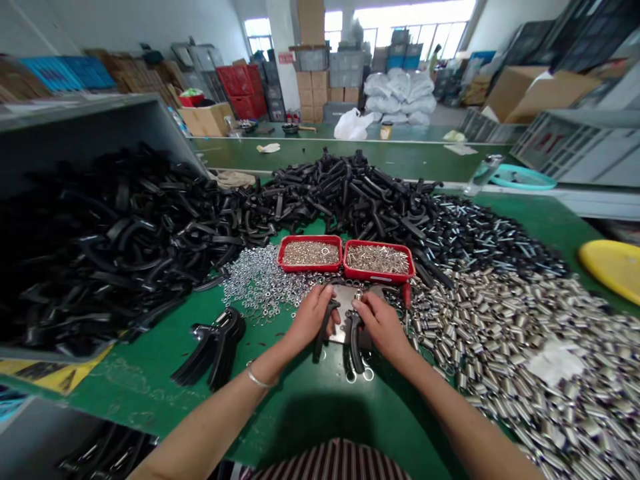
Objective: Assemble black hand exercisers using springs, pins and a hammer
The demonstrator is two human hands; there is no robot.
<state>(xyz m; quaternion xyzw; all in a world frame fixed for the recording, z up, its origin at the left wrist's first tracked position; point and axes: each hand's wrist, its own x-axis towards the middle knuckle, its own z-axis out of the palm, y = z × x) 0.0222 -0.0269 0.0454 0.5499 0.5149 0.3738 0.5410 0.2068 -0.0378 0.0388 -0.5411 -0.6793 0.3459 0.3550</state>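
My left hand is closed around a black curved handle on the green table. My right hand is closed on a second black handle right beside it. Both handles meet over a small grey metal plate between my hands. Just beyond my fingers stand two red trays, the left tray with small washers and the right tray with short metal pins. Loose washers lie spread to the left of the trays.
A big heap of black handles fills the left and back of the table. Several metal sleeves cover the right side. A few assembled black grips lie at the near left. A yellow dish sits at the right edge.
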